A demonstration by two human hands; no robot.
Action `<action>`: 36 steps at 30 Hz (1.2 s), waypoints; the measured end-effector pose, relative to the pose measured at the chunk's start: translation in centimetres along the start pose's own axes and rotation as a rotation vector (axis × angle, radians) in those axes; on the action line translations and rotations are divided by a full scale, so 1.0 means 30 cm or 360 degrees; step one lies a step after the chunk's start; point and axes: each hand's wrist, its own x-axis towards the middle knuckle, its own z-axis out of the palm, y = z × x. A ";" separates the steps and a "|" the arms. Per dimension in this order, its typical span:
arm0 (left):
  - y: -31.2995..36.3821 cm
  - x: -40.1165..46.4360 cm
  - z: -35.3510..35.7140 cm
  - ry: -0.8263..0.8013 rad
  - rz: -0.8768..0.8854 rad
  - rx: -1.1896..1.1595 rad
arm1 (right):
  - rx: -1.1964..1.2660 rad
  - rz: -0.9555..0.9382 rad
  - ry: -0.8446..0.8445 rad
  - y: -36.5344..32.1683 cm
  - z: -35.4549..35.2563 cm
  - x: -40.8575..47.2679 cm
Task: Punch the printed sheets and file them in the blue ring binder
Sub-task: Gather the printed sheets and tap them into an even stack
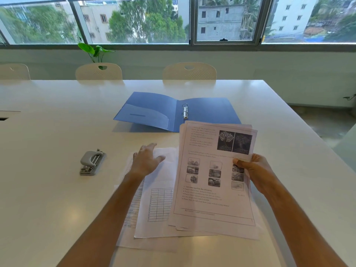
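Observation:
The blue ring binder (pixel 154 110) lies open on the white table (pixel 57 132), its metal rings (pixel 185 111) at the spine. My right hand (pixel 252 170) grips a stack of printed sheets (pixel 210 189) by its right edge, lifted and tilted above the table. The top page shows tree pictures and small photos. My left hand (pixel 145 162) hovers with fingers spread over more loose sheets (pixel 154 218) lying flat, one with a table grid. A grey hole punch (pixel 92 162) sits to the left of the papers.
White chairs (pixel 189 71) stand along the far side of the table, with a green plant (pixel 94 52) behind one. A wide window runs along the back wall. The table's right edge drops to the floor at the right.

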 end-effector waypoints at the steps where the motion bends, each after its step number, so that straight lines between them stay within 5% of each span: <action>1: -0.002 -0.003 0.006 0.0005 -0.0007 0.0053 | -0.0008 0.0003 -0.0003 0.001 0.005 -0.001; 5: 0.049 -0.037 -0.002 0.0100 0.0116 -0.0322 | -0.0018 -0.0053 0.0007 -0.006 0.025 -0.017; 10: 0.202 -0.097 -0.093 -0.0510 0.0389 -0.1367 | 0.0056 -0.0379 -0.0006 -0.112 0.079 -0.055; 16: 0.319 -0.080 -0.226 -0.0227 0.0510 -0.1976 | 0.0139 -0.0928 -0.0025 -0.350 0.120 -0.098; 21: 0.324 -0.087 -0.263 -0.0158 0.0710 -0.2030 | 0.0132 -0.1146 -0.0101 -0.414 0.127 -0.117; 27: 0.282 -0.100 -0.149 -0.0203 0.0419 -0.1782 | -0.0069 -0.0848 0.0024 -0.274 0.182 -0.095; 36: 0.301 -0.106 -0.172 -0.0059 0.0635 -0.1570 | -0.0179 -0.0852 -0.0017 -0.293 0.181 -0.104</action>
